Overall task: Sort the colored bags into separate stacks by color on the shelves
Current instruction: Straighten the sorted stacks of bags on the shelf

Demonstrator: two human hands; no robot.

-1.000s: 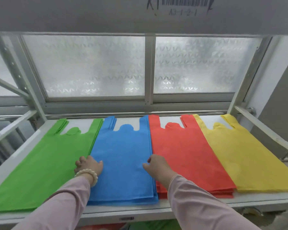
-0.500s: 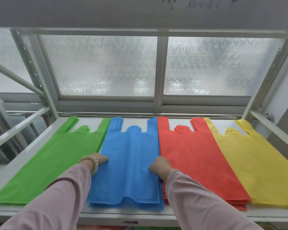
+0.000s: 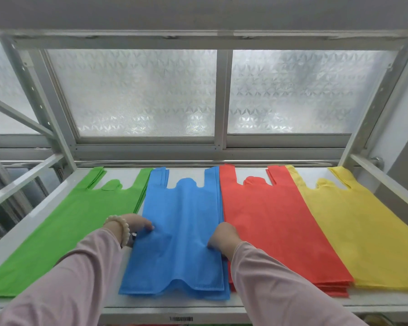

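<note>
Four flat stacks of bags lie side by side on the white shelf (image 3: 264, 302): green (image 3: 64, 231), blue (image 3: 181, 231), red (image 3: 273, 227) and yellow (image 3: 358, 231), handles toward the window. My left hand (image 3: 137, 223), with a bead bracelet on the wrist, grips the left edge of the blue stack. My right hand (image 3: 224, 237) grips its right edge, next to the red stack. The top blue bag is buckled, with its near end lifted in a ripple.
A frosted window (image 3: 217, 92) closes off the back of the shelf. Grey rack posts and diagonal braces (image 3: 21, 182) stand at both sides. The shelf above (image 3: 203, 15) hangs low overhead. More coloured bags show faintly below the front edge.
Both hands have squeezed the blue stack inward from its sides, so the top bag has buckled and its near end has rippled. The camera has tilted slightly up.
</note>
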